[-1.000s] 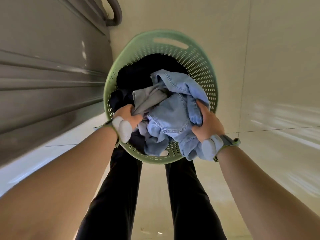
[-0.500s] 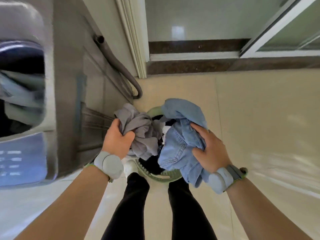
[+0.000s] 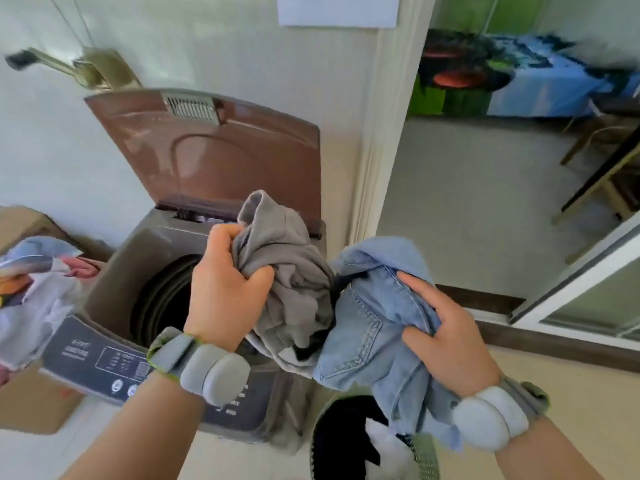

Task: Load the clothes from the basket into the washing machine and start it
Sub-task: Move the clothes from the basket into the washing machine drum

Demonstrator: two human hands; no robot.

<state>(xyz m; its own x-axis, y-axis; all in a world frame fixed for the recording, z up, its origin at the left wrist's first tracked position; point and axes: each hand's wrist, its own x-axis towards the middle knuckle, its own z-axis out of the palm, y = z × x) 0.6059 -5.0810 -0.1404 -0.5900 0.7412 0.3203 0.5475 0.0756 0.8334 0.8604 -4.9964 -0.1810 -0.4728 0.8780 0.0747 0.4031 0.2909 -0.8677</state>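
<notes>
- The left hand (image 3: 225, 292) has its fingers and thumb curled tight round a bunched grey cloth garment (image 3: 287, 271), held up in front of the machine's right rear corner.
- The right hand (image 3: 446, 337) clamps a crumpled pair of light-blue denim jeans (image 3: 374, 327). The thumb is pinching a fold against the fingers, which are laid across the fabric.
- The two bundles touch in the middle, and a bit of dark cloth shows between them.
- The jeans hang down over the green perforated plastic basket (image 3: 424, 455), low at the right. Dark and white clothes (image 3: 346, 438) lie inside it.
- The grey top-loading washing machine (image 3: 114, 271) stands just left of the basket, its brown lid (image 3: 221, 157) propped upright against the wall.
- The round dark drum opening (image 3: 162, 296) is uncovered. It sits beside the left hand and partly behind it.
- The dark control panel (image 3: 97, 365) runs along the near edge, under the left wrist.
- Each wrist wears a grey band with a rounded pod.
- At far left, a heap of colourful laundry (image 3: 34, 282) sits on a brown cardboard box (image 3: 38, 403).
</notes>
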